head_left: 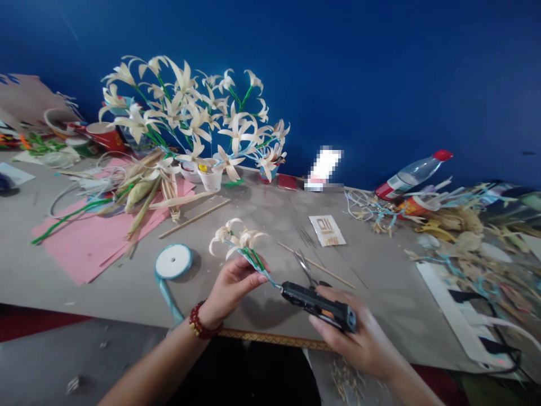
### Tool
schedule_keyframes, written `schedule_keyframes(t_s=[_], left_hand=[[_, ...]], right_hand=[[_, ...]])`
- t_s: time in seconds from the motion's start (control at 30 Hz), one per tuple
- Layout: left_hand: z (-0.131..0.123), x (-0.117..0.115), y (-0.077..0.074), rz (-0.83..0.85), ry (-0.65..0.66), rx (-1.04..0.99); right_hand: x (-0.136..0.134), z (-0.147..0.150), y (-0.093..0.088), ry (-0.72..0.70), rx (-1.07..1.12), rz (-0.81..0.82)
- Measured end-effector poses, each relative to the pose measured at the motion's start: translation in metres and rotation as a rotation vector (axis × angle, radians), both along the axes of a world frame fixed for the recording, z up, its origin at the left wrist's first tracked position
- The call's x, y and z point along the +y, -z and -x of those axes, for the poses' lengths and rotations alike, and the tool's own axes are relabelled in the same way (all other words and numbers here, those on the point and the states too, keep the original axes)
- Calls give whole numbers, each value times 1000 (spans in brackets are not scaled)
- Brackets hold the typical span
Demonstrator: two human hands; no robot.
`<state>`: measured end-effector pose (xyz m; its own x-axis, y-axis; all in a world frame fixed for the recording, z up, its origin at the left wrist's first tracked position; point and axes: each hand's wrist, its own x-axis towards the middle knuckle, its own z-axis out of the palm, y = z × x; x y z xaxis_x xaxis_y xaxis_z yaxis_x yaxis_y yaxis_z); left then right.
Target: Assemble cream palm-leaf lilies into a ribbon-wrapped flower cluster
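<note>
My left hand [239,285] pinches the stems of a small spray of cream corn-husk flowers [249,239], wrapped in green and pale blue. In my right hand [355,335] is a black handheld power tool [316,304] with an orange patch on its side. Its narrow metal nose meets the lower end of the blue-wrapped stem; whether the stem sits inside or only touches it I cannot tell. Just behind the tool lie scissors [305,268], their handles partly hidden. Left of my hands rests a roll of blue ribbon [173,261], its tail running toward the table edge.
Husk flowers [196,121] stand in small pots against the blue wall. Pink paper [80,248] with loose husks lies left. Thin sticks [194,218] and a patterned white card [327,230] lie mid-table. At right are a bottle [416,173], husk scraps and a white power strip [456,316].
</note>
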<state>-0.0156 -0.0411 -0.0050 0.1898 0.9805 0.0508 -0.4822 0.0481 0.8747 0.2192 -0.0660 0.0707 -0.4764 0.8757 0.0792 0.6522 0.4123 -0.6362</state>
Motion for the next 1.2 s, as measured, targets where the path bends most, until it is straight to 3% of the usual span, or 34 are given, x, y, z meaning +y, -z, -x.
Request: schedule_keyframes(t_s=[0.2, 1.2], left_hand=[[1, 0, 1, -3, -11, -2], [0, -1, -1, 16, -30, 27]], right_hand=[[4, 4, -2, -50, -14, -25], [0, 3, -4, -40, 4, -41]])
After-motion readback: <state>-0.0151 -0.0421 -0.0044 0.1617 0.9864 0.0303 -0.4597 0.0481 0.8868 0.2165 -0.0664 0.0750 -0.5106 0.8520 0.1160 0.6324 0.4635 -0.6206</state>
